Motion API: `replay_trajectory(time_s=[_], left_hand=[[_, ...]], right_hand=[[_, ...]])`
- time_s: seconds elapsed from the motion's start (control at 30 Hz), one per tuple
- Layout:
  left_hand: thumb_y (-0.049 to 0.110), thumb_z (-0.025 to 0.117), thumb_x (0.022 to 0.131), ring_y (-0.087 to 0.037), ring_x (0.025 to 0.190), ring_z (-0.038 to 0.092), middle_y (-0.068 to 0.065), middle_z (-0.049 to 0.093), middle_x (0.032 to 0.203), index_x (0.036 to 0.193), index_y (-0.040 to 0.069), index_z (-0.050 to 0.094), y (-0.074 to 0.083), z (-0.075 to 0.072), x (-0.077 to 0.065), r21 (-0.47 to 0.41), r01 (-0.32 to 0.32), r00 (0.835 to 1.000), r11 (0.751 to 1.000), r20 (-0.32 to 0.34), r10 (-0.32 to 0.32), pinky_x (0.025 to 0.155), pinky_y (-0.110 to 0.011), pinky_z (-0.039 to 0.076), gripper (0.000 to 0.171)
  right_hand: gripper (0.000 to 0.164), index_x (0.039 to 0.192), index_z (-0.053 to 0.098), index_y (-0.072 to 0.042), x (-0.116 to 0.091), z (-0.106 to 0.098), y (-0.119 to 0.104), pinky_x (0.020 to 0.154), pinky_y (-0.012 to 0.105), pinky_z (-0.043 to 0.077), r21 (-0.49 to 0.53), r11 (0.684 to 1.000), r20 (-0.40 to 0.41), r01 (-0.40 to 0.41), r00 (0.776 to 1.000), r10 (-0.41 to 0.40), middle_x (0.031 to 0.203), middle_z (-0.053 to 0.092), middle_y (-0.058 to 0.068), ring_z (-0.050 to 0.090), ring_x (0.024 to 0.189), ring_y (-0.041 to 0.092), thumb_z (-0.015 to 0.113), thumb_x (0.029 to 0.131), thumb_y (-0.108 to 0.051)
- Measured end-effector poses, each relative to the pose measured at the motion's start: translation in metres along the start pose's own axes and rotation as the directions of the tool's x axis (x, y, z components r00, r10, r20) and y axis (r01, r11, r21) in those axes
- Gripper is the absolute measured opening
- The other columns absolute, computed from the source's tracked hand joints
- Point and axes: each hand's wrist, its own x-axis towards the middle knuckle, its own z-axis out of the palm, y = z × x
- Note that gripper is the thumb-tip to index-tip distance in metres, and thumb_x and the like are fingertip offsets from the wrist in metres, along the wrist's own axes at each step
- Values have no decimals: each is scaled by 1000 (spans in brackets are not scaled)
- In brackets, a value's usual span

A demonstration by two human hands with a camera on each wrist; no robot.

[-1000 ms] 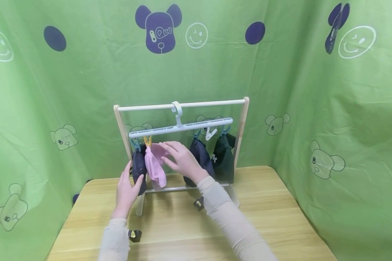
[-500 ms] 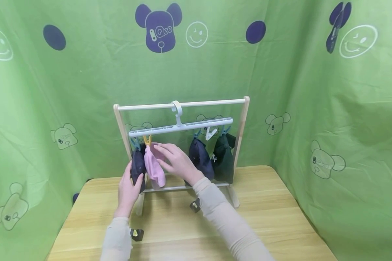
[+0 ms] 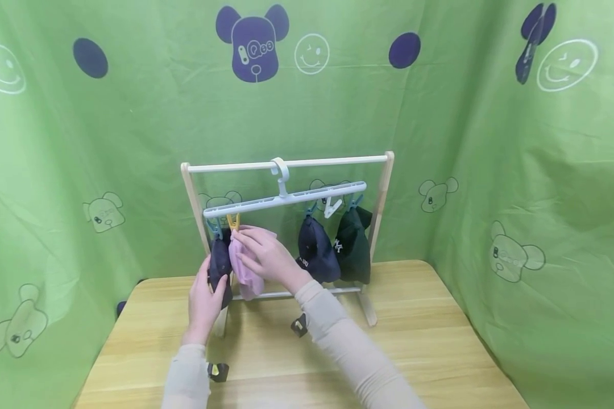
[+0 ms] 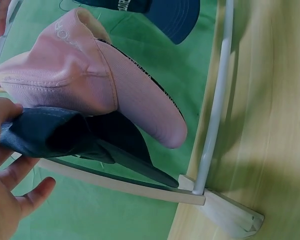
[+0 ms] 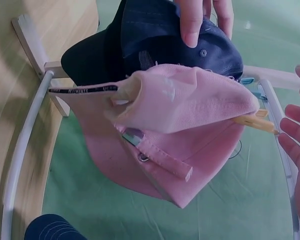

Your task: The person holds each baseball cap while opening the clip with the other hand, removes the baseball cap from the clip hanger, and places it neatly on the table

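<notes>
My left hand (image 3: pixel 204 295) holds a navy baseball cap (image 4: pixel 45 132) between thumb and fingers. A teal clothespin (image 3: pixel 214 228) clips that cap to the left end of a pale blue hanger (image 3: pixel 286 199). Beside it hangs a pink baseball cap (image 5: pixel 190 120), its back strap and buckle showing in the right wrist view, clipped by a yellow clothespin (image 5: pixel 255 123). My right hand (image 3: pixel 266 253) overlaps the pink cap in the head view, its fingertips just below the yellow clothespin. From the right wrist, that hand's fingers (image 5: pixel 295 132) look spread, with nothing between them.
The hanger hooks over a white-railed wooden rack (image 3: pixel 188 193) on a wooden table (image 3: pixel 414 335). Further right hang another navy cap (image 3: pixel 319 250) and a dark green cap (image 3: pixel 358 250), with a white clothespin (image 3: pixel 331 207) between them. Green curtains (image 3: pixel 348 125) enclose the table.
My right hand has moved left, over the pink cap and closer to the yellow clothespin. The pink cap and the right-hand navy cap have turned a little. My left hand stays on its cap.
</notes>
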Motion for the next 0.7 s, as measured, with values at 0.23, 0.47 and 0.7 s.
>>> replay_trajectory(time_s=[0.23, 0.47, 0.7], left_hand=[[12, 70, 88, -44, 111, 61, -25, 58, 133, 143, 9, 45, 0, 2, -4, -10, 13, 1000, 1000, -7, -13, 94, -56, 52, 60], [10, 70, 87, -44, 105, 64, -26, 59, 129, 141, 6, 47, 3, 2, -8, -25, 24, 999, 999, -22, -25, 89, -55, 55, 58], [10, 70, 88, -42, 103, 65, -24, 60, 129, 140, 6, 48, 6, 2, -12, -36, 41, 999, 998, -31, -42, 87, -53, 56, 57]], right_hand=[[45, 132, 59, -5, 2, 3, -4, 113, 34, 41, 13, 1000, 0, -18, 1000, 18, 128, 64, 12, 57, 126, 25, 66, 91, -23], [44, 132, 58, -4, 7, 2, -12, 110, 41, 45, 130, 989, 10, -74, 997, 73, 128, 64, 15, 59, 122, 33, 65, 91, -18], [44, 132, 57, -1, 13, 0, -22, 108, 34, 46, 206, 970, 24, -129, 992, 127, 124, 66, 14, 61, 118, 29, 65, 92, -18]])
